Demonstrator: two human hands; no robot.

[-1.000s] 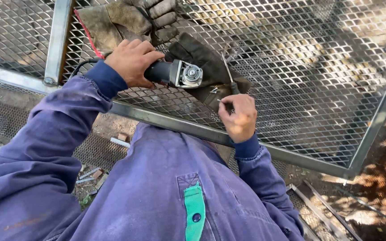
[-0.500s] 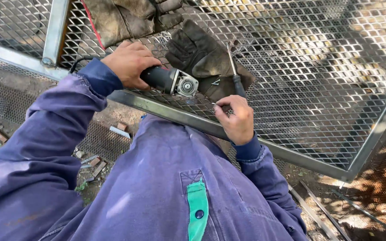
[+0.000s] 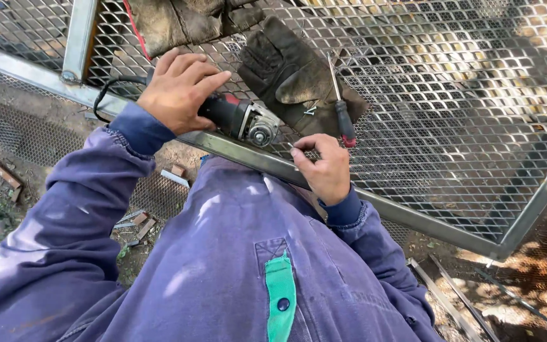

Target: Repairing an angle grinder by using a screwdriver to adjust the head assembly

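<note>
Head view: the left hand (image 3: 182, 92) has its grip wrapped tight around the angle grinder (image 3: 242, 119) on the mesh frame (image 3: 413, 215); the right hand (image 3: 327, 168) pinches something small, too small to tell.

Between the hands, the angle grinder (image 3: 242, 119) lies on the near rail of the mesh frame (image 3: 451, 126). Just beyond it a dark glove (image 3: 286, 69) and a red-handled screwdriver (image 3: 343, 114) block the mesh. Toward the right rail and far edge the mesh lies open.
</note>
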